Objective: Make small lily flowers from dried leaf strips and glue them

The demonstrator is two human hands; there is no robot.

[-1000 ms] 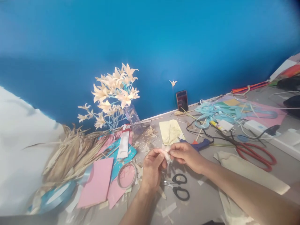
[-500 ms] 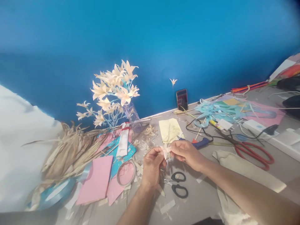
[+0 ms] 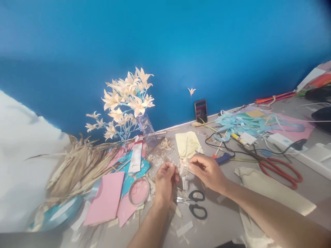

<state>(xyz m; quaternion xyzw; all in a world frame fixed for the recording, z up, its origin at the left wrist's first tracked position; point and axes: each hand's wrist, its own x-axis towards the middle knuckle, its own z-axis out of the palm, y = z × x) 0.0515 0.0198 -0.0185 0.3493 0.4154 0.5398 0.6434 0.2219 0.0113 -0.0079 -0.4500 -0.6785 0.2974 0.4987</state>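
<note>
My right hand (image 3: 209, 174) pinches a small pale flower (image 3: 184, 165) between thumb and fingertips, over the middle of the table. Its petals look cream and blend with the scraps behind. My left hand (image 3: 166, 181) is just left of the flower and apart from it, its fingers curled in and the thumb against the index finger. Whether anything small is between those fingertips is hidden. Black-handled scissors (image 3: 192, 203) lie below the two hands. Behind the flower lies a pale yellow pad (image 3: 188, 142).
A vase (image 3: 145, 127) of cream flowers (image 3: 126, 93) stands back left. Dried husks (image 3: 69, 168), pink sheets (image 3: 106, 196), a tape roll (image 3: 139, 191) and a blue ribbon spool (image 3: 62, 212) lie left. Right are red-handled scissors (image 3: 281, 170), a blue glue gun (image 3: 222, 158), cables and a phone (image 3: 201, 110).
My left hand has let go of the small flower and drawn slightly left and away. My right hand keeps the flower in its pinch, nearly in the same place.
</note>
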